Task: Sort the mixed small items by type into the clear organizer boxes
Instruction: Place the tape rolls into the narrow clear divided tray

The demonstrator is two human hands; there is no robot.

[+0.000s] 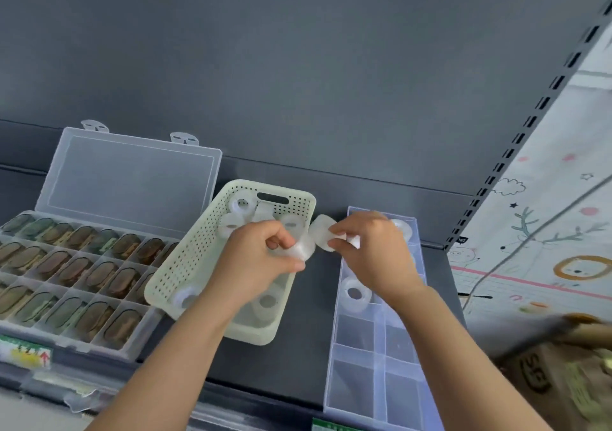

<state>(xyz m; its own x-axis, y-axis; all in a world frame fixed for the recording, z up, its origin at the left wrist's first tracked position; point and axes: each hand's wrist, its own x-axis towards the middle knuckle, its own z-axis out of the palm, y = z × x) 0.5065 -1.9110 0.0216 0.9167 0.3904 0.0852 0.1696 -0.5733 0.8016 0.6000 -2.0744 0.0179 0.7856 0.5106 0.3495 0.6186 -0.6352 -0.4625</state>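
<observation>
Our left hand (261, 258) curls its fingers round a clear roll (303, 248) over the basket (185, 265). Our right hand (374, 252) pinches a white roll (321, 232) between thumb and fingers. The two rolls sit just beside each other, and we cannot tell whether they touch. More rolls (241, 204) lie in the basket. In the right box (361, 381) one roll (356, 293) sits in a middle compartment and a far roll (402, 230) at the end. The left box (20, 326), its lid (132, 172) raised, holds brown-green ovals (63, 261). Everything stands on a dark shelf (308, 348), with a carton (563, 381) at the right.
</observation>
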